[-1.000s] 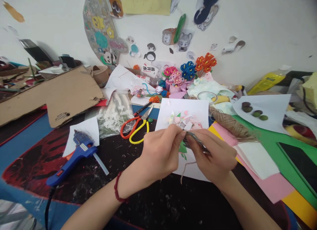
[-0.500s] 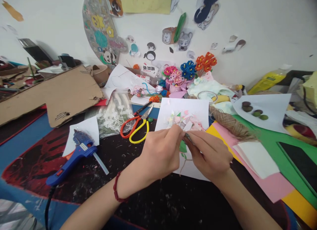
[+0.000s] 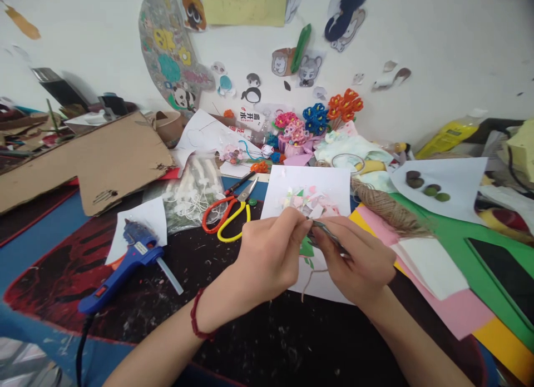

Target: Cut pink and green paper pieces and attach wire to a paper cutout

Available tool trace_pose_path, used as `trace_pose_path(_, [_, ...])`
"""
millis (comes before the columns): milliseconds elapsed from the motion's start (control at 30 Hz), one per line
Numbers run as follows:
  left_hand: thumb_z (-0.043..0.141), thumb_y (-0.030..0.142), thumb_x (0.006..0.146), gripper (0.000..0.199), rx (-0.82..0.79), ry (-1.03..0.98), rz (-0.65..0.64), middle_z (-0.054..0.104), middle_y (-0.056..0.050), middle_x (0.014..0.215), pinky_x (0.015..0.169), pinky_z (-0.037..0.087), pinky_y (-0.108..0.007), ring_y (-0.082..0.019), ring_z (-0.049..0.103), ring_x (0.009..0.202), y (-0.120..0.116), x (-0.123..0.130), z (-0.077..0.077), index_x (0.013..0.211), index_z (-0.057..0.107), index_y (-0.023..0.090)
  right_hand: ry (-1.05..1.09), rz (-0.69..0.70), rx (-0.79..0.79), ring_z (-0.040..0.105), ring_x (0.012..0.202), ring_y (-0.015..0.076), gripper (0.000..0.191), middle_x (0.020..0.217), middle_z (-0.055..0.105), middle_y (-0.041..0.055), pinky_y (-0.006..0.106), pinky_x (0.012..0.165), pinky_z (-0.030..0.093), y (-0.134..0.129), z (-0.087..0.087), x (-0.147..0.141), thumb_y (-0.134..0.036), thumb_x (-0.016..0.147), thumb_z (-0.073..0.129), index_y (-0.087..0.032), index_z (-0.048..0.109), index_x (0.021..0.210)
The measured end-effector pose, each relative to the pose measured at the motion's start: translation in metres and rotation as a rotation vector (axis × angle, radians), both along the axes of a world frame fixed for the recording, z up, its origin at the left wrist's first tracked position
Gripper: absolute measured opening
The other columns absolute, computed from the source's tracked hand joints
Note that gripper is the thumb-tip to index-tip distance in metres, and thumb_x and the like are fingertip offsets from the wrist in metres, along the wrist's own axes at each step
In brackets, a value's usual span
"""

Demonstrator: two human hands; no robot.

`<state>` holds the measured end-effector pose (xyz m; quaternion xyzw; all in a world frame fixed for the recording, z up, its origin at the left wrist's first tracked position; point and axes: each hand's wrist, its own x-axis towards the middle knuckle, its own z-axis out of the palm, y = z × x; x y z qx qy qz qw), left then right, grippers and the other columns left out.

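Both hands meet above a white sheet of paper [image 3: 327, 289]. In my right hand [image 3: 361, 253] is a slim grey metal tool that looks like tweezers [image 3: 320, 224], its near end pointing at my left fingertips. My left hand [image 3: 271, 248] is closed in a pinch at the tool's tip; whatever lies between its fingers is hidden. Under the hands, green paper cut-outs [image 3: 307, 249] and a brown strand of twine [image 3: 306, 281] lie on the sheet. Pink, white and green paper scraps [image 3: 317, 201] are heaped just behind my fingers.
Scissors [image 3: 233, 220] with red and yellow handles lie left of the sheet, beyond a blue glue gun [image 3: 142, 253]. Coloured papers [image 3: 450, 309], a twine bundle [image 3: 387, 209] and a phone [image 3: 500, 276] are at right. Cardboard [image 3: 120, 159] lies back left; handmade flowers [image 3: 315, 120] stand behind.
The grey tool has tilted and shows more of its length along my right fingers. My left fingers have shifted slightly at its tip, and more of the green cut-out shows.
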<state>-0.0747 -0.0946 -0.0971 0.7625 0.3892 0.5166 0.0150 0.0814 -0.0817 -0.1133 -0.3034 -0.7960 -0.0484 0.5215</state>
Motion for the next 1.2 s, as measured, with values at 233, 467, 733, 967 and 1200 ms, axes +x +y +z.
trace_pose_path(233, [0.046,0.015,0.092,0.019,0.066,0.075,0.077,0.046,0.005,0.055,0.047,0.029,-0.021,-0.007,0.037,0.047,0.001,0.002,-0.005,0.074,0.052,0.016,-0.052,-0.044,0.089,0.068,0.075,0.0144,0.015,0.083,0.072,0.0048,0.025,0.068,0.055,0.001,-0.003,0.001,-0.007,0.085,0.062,-0.016,0.065,0.097])
trace_pose_path(467, [0.045,0.012,0.090,0.019,0.040,0.086,0.072,0.041,0.006,0.053,0.046,0.026,-0.021,-0.007,0.032,0.046,-0.001,0.003,-0.006,0.073,0.049,0.017,-0.139,-0.105,0.305,0.070,0.070,0.0154,0.020,0.080,0.074,0.0037,0.026,0.065,0.056,0.006,-0.008,0.003,-0.006,0.082,0.064,-0.018,0.067,0.097])
trace_pose_path(733, [0.048,0.015,0.091,0.017,-0.056,-0.019,-0.011,0.043,0.007,0.055,0.045,0.029,-0.019,-0.005,0.035,0.046,0.000,0.003,-0.002,0.074,0.050,0.017,-0.104,-0.052,0.221,0.069,0.070,0.0158,0.018,0.080,0.073,0.0031,0.027,0.063,0.056,0.006,-0.006,0.003,-0.009,0.085,0.061,-0.021,0.066,0.098])
trace_pose_path(967, [0.052,0.022,0.094,0.015,-0.146,-0.237,-0.035,0.046,0.007,0.055,0.046,0.032,-0.018,-0.004,0.040,0.047,0.005,-0.004,0.003,0.080,0.053,0.018,0.094,0.019,-0.210,0.059,0.062,0.0096,0.007,0.072,0.064,-0.0010,0.021,0.055,0.048,-0.001,0.006,0.001,-0.015,0.089,0.057,-0.019,0.063,0.087])
trace_pose_path(1200, [0.047,0.031,0.096,0.018,-0.370,-0.412,-0.222,0.047,0.004,0.064,0.049,0.036,-0.020,-0.007,0.043,0.055,0.010,-0.007,0.005,0.085,0.054,0.018,0.170,0.085,-0.396,0.040,0.049,0.0071,0.022,0.057,0.044,-0.0045,0.020,0.042,0.031,-0.003,0.012,0.003,-0.023,0.091,0.054,-0.019,0.053,0.069])
